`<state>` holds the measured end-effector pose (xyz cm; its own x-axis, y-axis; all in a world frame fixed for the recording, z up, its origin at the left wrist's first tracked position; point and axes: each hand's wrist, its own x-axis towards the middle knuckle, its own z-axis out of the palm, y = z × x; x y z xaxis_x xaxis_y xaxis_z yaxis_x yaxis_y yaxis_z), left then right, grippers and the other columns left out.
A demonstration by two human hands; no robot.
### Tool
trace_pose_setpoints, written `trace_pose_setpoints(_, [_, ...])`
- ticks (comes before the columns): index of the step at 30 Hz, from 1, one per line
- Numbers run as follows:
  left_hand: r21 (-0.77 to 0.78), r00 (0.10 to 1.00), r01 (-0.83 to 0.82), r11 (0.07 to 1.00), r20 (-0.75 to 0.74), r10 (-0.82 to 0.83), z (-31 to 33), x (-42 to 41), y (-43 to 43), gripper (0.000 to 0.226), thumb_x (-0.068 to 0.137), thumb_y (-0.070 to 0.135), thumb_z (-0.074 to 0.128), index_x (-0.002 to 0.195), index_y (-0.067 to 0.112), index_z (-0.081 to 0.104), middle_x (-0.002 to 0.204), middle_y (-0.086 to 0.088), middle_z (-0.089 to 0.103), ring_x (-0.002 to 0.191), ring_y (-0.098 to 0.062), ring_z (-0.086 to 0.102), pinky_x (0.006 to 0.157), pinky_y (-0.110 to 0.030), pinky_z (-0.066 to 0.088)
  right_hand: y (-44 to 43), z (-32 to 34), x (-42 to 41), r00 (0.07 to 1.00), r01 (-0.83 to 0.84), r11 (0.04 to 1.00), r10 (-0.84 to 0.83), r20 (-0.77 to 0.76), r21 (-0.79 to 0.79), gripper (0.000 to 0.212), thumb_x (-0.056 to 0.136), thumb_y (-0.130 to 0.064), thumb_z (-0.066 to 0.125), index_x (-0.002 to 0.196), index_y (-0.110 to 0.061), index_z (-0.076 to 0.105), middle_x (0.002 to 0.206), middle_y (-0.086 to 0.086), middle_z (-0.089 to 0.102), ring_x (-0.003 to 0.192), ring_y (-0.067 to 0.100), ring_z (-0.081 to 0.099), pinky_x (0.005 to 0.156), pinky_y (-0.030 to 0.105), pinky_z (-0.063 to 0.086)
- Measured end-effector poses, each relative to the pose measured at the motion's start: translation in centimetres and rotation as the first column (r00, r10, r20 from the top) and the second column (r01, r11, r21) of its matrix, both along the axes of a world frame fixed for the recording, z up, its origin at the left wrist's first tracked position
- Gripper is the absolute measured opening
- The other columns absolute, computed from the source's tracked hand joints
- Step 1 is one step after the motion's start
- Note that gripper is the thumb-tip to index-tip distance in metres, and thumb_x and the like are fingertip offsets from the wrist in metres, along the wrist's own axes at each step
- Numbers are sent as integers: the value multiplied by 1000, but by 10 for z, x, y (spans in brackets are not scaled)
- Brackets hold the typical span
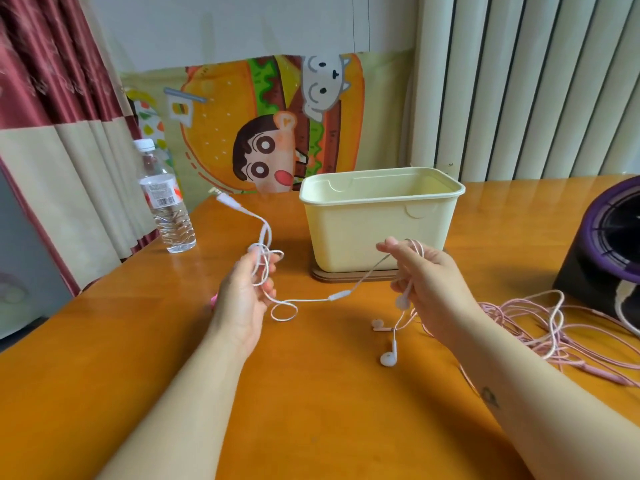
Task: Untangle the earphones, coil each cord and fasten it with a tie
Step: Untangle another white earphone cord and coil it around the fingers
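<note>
white earphone cord (311, 301) hangs over the middle of the table (311, 420): left hand (242, 292) grips its loops, right hand (426, 275) holds the earbud end. better to feed slack gently, clear of the pink earphones (540, 327).

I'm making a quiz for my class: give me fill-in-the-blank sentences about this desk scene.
The left hand and right hand both hold a ___ earphone cord.
The tangled pink earphones lie on the table nearer the ___ hand.
The water bottle stands at the table's ___ edge.
Missing: white; right; left.
</note>
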<state>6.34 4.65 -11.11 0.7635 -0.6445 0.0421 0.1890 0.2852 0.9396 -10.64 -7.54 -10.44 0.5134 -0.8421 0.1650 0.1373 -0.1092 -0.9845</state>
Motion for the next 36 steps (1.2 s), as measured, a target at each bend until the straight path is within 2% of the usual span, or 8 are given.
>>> trace_pose_setpoints(3, [23, 1000, -14, 1000, 6, 14, 0, 5, 5, 23, 93, 29, 47, 100, 24, 69, 100, 8, 65, 90, -10, 52, 79, -29, 42, 0, 1, -4, 997, -30, 992, 22, -72, -120, 29, 97, -37, 47, 92, -24, 72, 48, -11, 39, 57, 9, 42, 71, 26, 43])
trace_pose_setpoints(10, [-25, 994, 105, 994, 11, -105, 0, -6, 1, 29, 95, 26, 41, 110, 19, 66, 104, -2, 65, 91, -16, 58, 87, -35, 46, 13, 9, -6, 935, -303, 882, 203, -290, -361, 31, 97, -31, 47, 90, -20, 75, 91, -9, 74, 92, -4, 64, 84, 10, 44])
trace_pose_setpoints(16, [-161, 986, 140, 977, -71, -153, 4, -1, 3, 34, 96, 25, 34, 110, 15, 64, 93, -4, 69, 81, -15, 63, 82, -33, 48, 13, 8, -10, 733, -356, 786, -101, -672, -506, 51, 76, -65, 57, 63, -18, 68, 61, -5, 65, 61, 10, 59, 56, 27, 46])
trace_pose_setpoints(19, [-195, 964, 239, 951, -70, -256, 8, -6, 4, 37, 95, 25, 32, 110, 12, 64, 85, -4, 69, 75, -14, 65, 83, -34, 50, 11, 7, -7, 815, -92, 683, -367, -449, -725, 45, 73, -66, 59, 69, -22, 63, 75, -9, 60, 78, 13, 56, 66, 33, 48])
trace_pose_setpoints(22, [-162, 921, 376, 912, -46, -388, 11, -16, 4, 36, 87, 26, 39, 106, 9, 65, 81, -7, 69, 72, -17, 63, 83, -36, 48, 19, 11, -3, 931, 2, 703, -262, -256, -711, 27, 78, -48, 68, 83, -22, 63, 85, -11, 62, 88, 9, 56, 74, 28, 46])
trace_pose_setpoints(26, [-91, 831, 550, 830, -34, -555, 10, -28, 3, 41, 79, 27, 40, 106, 9, 65, 86, -13, 70, 74, -20, 67, 84, -39, 46, 34, 4, 8, 946, -217, 776, 19, -323, -592, 21, 85, -25, 68, 105, -20, 65, 97, -12, 68, 92, 0, 62, 64, 7, 43])
trace_pose_setpoints(30, [-43, 788, 614, 788, -22, -615, 10, -28, 7, 46, 81, 22, 33, 115, 11, 61, 94, -16, 71, 81, -26, 69, 83, -39, 51, 36, 5, 8, 948, -257, 842, 122, -295, -475, 4, 91, -16, 60, 92, -17, 63, 71, -6, 65, 62, 6, 62, 51, 12, 44])
trace_pose_setpoints(36, [-15, 911, 401, 916, -101, -401, 13, -15, 7, 34, 93, 8, 29, 95, 10, 63, 70, -5, 68, 69, -18, 69, 76, -36, 56, 20, 11, -1, 966, -79, 903, -34, -255, -423, 19, 96, -25, 52, 86, -21, 68, 72, -9, 69, 54, -4, 57, 54, 11, 43])
